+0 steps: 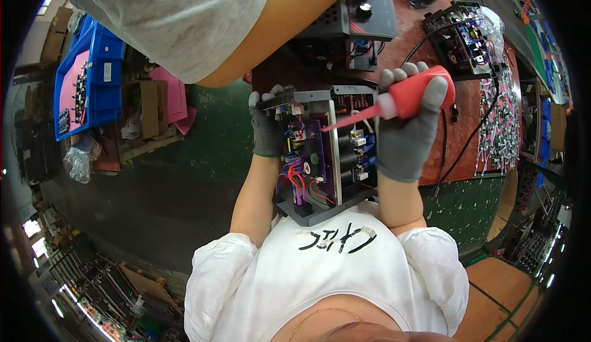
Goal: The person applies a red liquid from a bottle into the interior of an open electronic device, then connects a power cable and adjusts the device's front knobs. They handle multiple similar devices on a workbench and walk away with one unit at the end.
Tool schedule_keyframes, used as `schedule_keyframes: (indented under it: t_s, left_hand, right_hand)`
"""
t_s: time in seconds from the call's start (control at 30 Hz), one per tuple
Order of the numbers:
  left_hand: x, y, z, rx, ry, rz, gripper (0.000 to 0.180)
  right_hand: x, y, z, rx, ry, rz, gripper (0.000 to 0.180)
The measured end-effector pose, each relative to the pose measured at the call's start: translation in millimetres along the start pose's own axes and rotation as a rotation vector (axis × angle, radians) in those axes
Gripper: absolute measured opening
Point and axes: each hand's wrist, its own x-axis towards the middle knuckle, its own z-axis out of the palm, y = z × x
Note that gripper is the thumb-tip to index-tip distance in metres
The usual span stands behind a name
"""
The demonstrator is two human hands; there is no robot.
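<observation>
A gloved right hand grips a red squeeze bottle, its thumb laid along the near right side of the body and its other fingers wrapped round the far side. The bottle lies tipped over, held above the right part of an opened electronic unit. Its long axis runs on a shallow slant from upper right to lower left: the rounded base faces right and a little up, while the pale collar and the thin tapering nozzle face left and slightly down. The nozzle's tip ends over the upper part of a purple circuit board; whether it touches the board cannot be told.

The gloved left hand is closed around the unit's left side, fingers bent over the far left corner. The unit sits directly in front of the person's white shirt, its dark end panel toward the chest. Its long axis runs away from the body, as does the pale metal strip standing beside the board. Black cylinders line up right of that strip, and red and blue wires bunch at the near left.

Beyond the unit, a co-worker's bare forearm crosses from a grey sleeve. Another opened unit rests on the red table.
</observation>
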Motion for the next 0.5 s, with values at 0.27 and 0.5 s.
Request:
schedule_keyframes:
  t_s: [0.27,0.5]
  left_hand:
    - [-19,10,53,0.443,0.19,0.1,0.044]
    - [-34,7,86,0.438,-0.106,0.087,0.049]
  right_hand:
    - [45,-117,-95,0.132,-0.028,0.269,0.037]
    - [60,-240,-155,-1.021,-0.015,0.303,0.035]
